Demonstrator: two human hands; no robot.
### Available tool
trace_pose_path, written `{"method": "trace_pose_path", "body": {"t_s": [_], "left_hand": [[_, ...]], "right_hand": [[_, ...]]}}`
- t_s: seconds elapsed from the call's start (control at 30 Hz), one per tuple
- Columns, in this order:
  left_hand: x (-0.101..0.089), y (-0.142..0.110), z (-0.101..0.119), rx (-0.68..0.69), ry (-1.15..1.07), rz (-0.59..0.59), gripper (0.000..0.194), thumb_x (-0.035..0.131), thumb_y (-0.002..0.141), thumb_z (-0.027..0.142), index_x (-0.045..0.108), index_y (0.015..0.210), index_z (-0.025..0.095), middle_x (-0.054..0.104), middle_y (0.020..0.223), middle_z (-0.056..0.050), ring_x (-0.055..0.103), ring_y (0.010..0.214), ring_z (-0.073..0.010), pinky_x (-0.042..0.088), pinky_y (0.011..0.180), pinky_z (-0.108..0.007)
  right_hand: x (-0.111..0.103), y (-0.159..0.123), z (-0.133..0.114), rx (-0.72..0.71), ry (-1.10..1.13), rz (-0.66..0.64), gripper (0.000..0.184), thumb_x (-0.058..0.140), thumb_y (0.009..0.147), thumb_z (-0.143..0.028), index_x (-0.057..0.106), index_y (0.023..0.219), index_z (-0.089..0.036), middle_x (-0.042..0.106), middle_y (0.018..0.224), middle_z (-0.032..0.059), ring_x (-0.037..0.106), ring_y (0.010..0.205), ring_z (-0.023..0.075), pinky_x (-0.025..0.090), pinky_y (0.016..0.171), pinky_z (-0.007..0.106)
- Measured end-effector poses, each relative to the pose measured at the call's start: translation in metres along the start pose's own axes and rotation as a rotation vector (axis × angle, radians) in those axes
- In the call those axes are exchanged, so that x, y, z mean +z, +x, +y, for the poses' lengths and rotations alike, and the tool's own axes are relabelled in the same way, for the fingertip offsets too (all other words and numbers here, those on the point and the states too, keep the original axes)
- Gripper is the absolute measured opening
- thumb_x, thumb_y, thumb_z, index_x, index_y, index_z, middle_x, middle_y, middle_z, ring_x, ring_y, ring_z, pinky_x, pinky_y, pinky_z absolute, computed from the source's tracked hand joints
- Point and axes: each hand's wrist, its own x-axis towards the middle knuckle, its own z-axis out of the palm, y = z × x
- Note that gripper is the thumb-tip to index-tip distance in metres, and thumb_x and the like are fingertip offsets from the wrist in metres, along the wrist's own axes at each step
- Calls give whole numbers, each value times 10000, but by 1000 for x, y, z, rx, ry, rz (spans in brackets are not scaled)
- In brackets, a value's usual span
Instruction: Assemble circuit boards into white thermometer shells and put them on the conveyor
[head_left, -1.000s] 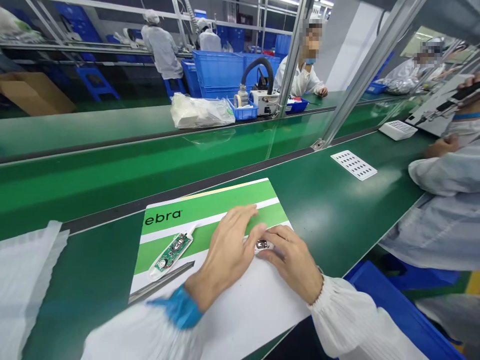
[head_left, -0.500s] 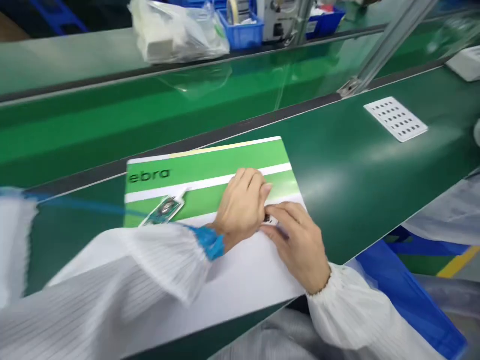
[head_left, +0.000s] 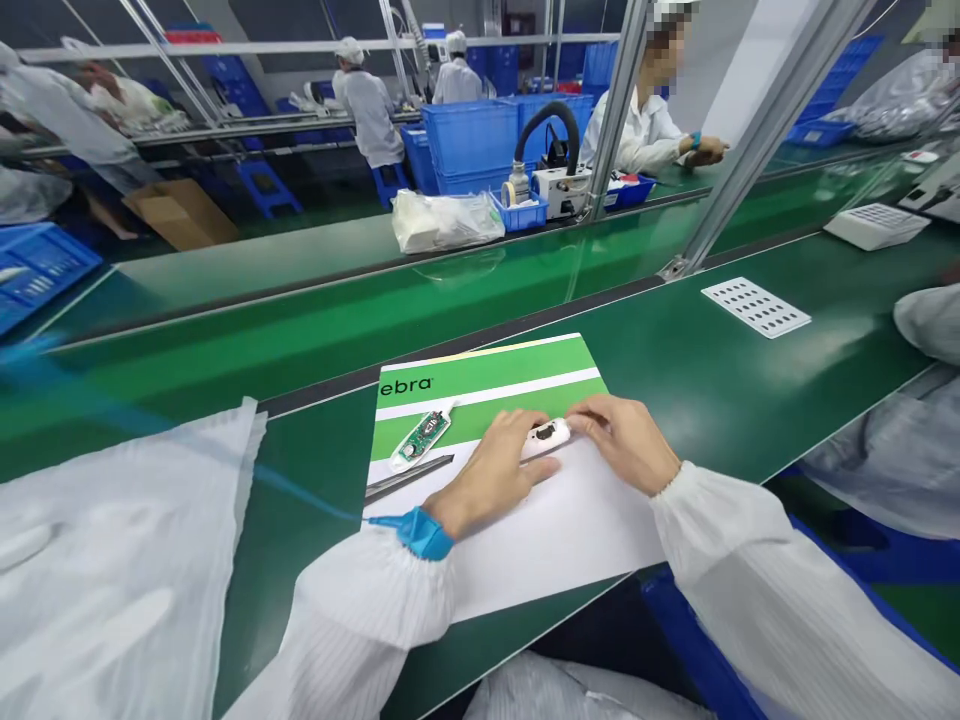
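Observation:
A small white plastic casing with a black part on it (head_left: 553, 433) lies between my two hands over the white part of a printed sheet (head_left: 540, 540). Around its left end are the thumb and fingers of my left hand (head_left: 495, 462), which wears a blue wrist strap (head_left: 425, 534). My right hand (head_left: 626, 435) pinches the right end with its fingertips. To the left, a similar casing with a bare green circuit board (head_left: 424, 438) rests on the sheet's green stripes. Dark tweezers (head_left: 409, 477) lie just below that board.
A white cloth or bag (head_left: 120, 560) covers the bench at left. At right lies a white card with rows of dark pieces (head_left: 756, 306). Behind a clear panel stand a plastic bag (head_left: 448, 220) and a blue bin (head_left: 523, 214). A metal post (head_left: 742, 140) rises there; other people sit beyond.
The view has tilted up, bringing the room beyond into sight. My left hand has uncovered more of the casing, and the tweezers now show beside the circuit board.

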Motion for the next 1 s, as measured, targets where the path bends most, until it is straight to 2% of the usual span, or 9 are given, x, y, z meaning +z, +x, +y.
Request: {"method": "trace_pose_path", "body": {"t_s": [0.1, 0.2, 0.3, 0.37, 0.47, 0.6, 0.7, 0.8, 1.0], "left_hand": [[0, -9, -1, -118, -122, 62, 256, 558, 892, 324, 594, 1095, 172, 631, 995, -70, 562, 921, -237, 437, 848, -396], [5, -7, 1, -214, -503, 130, 190, 551, 893, 339, 558, 961, 162, 587, 859, -34, 530, 751, -167, 435, 726, -322], [10, -7, 3, -231, -885, 159, 248, 647, 827, 311, 530, 992, 168, 578, 940, -37, 534, 796, -142, 434, 739, -288], [11, -11, 2, -243, -997, 148, 311, 699, 782, 277, 527, 1022, 179, 575, 973, -39, 543, 851, -149, 437, 759, -282], [10, -20, 3, -297, -941, 113, 296, 657, 823, 259, 502, 1069, 205, 564, 924, -27, 540, 806, -150, 439, 710, -282], [11, -27, 12, -426, -672, 127, 296, 536, 900, 251, 433, 1178, 248, 551, 978, -46, 538, 796, -173, 430, 620, -290], [13, -28, 17, -436, -562, 154, 340, 513, 909, 238, 397, 1228, 255, 547, 1092, -78, 550, 925, -217, 455, 671, -318], [16, -28, 18, -382, -488, 178, 280, 502, 909, 206, 423, 1177, 234, 537, 1144, -93, 537, 1006, -236, 462, 782, -359], [16, -28, 17, -376, -487, 182, 271, 500, 903, 185, 433, 1163, 228, 542, 1168, -98, 541, 1028, -240, 465, 829, -377]], "right_hand": [[8, 33, -16, 6, 181, -1, 321, 565, 908, -461, 684, 819, -178, 620, 741, 16, 497, 676, 153, 362, 628, 286], [28, 66, -28, -1, 367, -59, 418, 560, 881, -568, 667, 850, -165, 582, 724, 11, 491, 662, 134, 381, 588, 256], [51, 84, -31, 35, 516, -195, 472, 546, 863, -636, 634, 862, -172, 477, 601, -29, 439, 518, 105, 350, 458, 227], [62, 87, -29, 75, 585, -274, 483, 507, 876, -661, 600, 873, -187, 432, 570, -52, 373, 418, 83, 296, 376, 215], [68, 84, -25, 143, 722, -397, 444, 502, 893, -645, 562, 878, -205, 436, 579, -63, 331, 340, 65, 242, 303, 210], [66, 80, -24, 169, 907, -524, 394, 527, 906, -598, 537, 846, -209, 459, 604, -55, 386, 347, 77, 254, 278, 210], [64, 80, -25, 149, 947, -551, 377, 510, 925, -574, 537, 836, -208, 457, 616, -45, 398, 374, 84, 266, 284, 212], [63, 81, -25, 148, 944, -555, 374, 503, 929, -571, 543, 836, -211, 465, 627, -36, 406, 394, 89, 270, 293, 210], [63, 80, -27, 170, 940, -564, 369, 509, 923, -577, 538, 839, -219, 472, 633, -36, 386, 384, 86, 260, 291, 211]]}}
